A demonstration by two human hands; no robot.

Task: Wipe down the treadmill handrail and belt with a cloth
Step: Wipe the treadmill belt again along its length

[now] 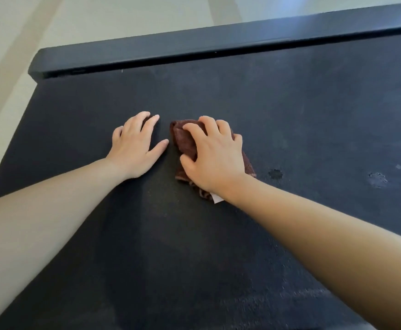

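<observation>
Gripping hand: right hand (215,158), centre frame, fingers curled round the brown cloth (186,144).
Cloth place: bunched on the black belt (290,103), under that palm.
Other hand: left hand (136,145) flat on the belt, fingers straight, just left of the cloth.
Upper frame: side rail (194,47).

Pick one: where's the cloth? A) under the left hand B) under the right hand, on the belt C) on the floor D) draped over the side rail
B: the right hand grips the cloth against the belt; the left hand lies flat on bare belt.
</observation>
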